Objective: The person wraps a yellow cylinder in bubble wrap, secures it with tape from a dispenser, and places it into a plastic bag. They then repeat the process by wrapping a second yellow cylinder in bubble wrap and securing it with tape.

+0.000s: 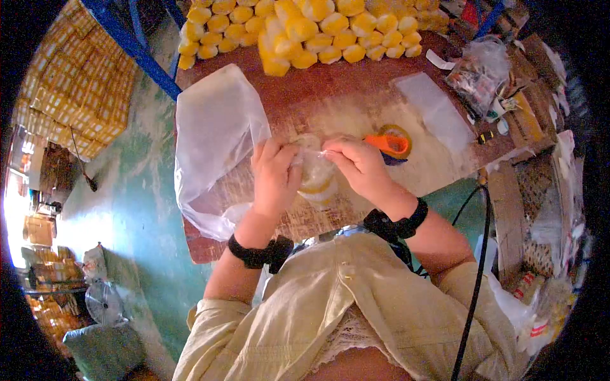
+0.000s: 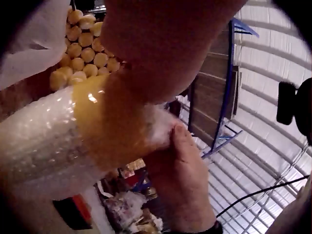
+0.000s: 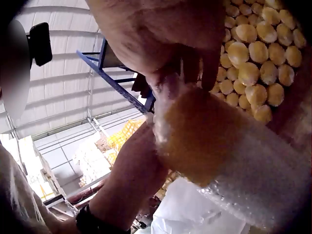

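Observation:
Between the two hands a cylinder in bubble wrap [image 2: 44, 141] stands on the table, a band of yellow tape [image 2: 105, 126] around its end. My left hand [image 1: 276, 174] grips the loose wrap at that end, seen from the left in the head view. From the other side my right hand [image 1: 362, 168] pinches the same clear wrap between thumb and fingertips. Whitish gathered wrap [image 3: 163, 107] bulges past the tape where the fingers meet in the right wrist view. What lies inside the wrap is hidden. Beside the right hand lies an orange tape dispenser [image 1: 389, 143].
Many yellow-banded wrapped rolls [image 1: 333, 28] are stacked along the table's far edge. White plastic sheeting [image 1: 219, 127] covers the table's left side; a flat translucent sheet [image 1: 435, 108] lies at right. Cardboard and a bag of scraps [image 1: 480, 73] crowd the right edge. A black cable [image 1: 476, 279] hangs at right.

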